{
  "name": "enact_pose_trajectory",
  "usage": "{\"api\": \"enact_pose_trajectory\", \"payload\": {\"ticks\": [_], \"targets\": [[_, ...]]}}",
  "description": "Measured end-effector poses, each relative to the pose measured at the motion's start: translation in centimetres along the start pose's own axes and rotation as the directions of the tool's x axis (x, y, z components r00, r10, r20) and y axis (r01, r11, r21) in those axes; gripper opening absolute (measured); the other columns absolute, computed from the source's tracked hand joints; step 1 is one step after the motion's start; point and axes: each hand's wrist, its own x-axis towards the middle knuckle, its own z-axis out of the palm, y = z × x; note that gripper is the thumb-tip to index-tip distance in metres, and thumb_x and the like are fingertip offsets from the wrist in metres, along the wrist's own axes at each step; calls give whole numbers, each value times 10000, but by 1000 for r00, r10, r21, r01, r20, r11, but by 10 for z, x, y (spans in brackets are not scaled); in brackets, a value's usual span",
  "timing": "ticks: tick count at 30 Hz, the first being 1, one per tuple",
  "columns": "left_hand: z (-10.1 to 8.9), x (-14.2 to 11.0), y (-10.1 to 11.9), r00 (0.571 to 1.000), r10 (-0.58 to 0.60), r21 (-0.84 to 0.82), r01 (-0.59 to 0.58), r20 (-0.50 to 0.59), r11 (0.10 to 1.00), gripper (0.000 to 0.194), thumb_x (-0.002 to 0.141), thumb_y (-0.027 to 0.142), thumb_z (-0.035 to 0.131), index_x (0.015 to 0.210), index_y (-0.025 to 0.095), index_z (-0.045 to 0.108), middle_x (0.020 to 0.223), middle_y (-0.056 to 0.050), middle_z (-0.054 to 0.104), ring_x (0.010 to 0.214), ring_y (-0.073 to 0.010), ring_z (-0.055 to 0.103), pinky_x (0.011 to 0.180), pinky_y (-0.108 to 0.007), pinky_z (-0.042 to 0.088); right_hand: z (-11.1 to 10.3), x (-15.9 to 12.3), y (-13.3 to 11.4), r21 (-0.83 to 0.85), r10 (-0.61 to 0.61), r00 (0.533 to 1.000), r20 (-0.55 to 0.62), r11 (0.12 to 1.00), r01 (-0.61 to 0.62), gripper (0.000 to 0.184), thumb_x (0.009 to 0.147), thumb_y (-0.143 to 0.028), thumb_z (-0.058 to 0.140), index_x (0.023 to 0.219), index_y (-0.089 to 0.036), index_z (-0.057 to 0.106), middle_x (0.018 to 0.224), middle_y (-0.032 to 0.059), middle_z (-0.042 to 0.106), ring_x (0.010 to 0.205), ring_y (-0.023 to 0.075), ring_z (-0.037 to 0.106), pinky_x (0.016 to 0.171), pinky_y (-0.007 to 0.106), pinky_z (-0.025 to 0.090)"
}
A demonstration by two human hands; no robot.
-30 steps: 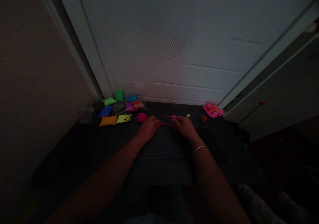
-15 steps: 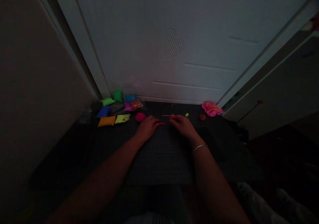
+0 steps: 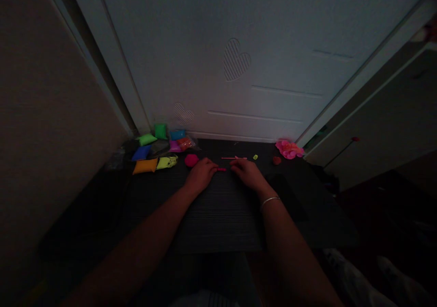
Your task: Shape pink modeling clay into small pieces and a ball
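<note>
In the dim head view, my left hand rests on the dark table, its fingers closed at the end of a short, deep pink strip of what looks like modelling clay. Facing it from the right, my right hand has thumb and fingertips drawn together. Whatever they pinch is too dark to make out. Just beyond those fingers lies a thin pink stick-like tool. A round lump of deep pink clay sits beside my left hand.
Several coloured clay packets, among them an orange packet and a green packet, lie at the left. A small yellow piece, a reddish lump and a pink flower-like thing lie at the right. A white panel stands behind the table.
My right hand has shifted slightly left, towards the pink strip. My left hand stays almost where it was, and the camera view has moved a little.
</note>
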Motion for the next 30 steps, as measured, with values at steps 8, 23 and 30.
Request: {"api": "enact_pose_trajectory", "payload": {"ticks": [8, 23, 30], "targets": [[1, 0, -1, 1000, 21, 21, -20, -12, 1000, 240, 833, 239, 455, 960, 168, 646, 908, -58, 579, 868, -161, 549, 807, -286, 441, -2, -1, -4, -41, -13, 1000, 12, 999, 14, 170, 805, -180, 480, 856, -164, 642, 869, 56, 669, 811, 164, 606, 757, 275, 433], [0, 0, 1, 1000, -8, 2, 8, -9, 1000, 226, 828, 247, 467, 931, 159, 647, 915, -62, 586, 877, -170, 552, 811, -297, 439, -1, -1, -1, -36, 34, 999, 10, 999, -34, 223, 764, -204, 557, 967, -217, 649, 950, 47, 676, 874, 192, 617, 792, 318, 451], [-1, 0, 1, 1000, -9, -6, 9, 0, 1000, 225, 828, 255, 464, 924, 173, 650, 911, -54, 581, 861, -165, 554, 790, -293, 443, 1, 0, -2, -22, -24, 999, 41, 999, 25, 151, 753, -192, 571, 862, -214, 674, 903, 31, 684, 867, 175, 611, 804, 310, 446]]}}
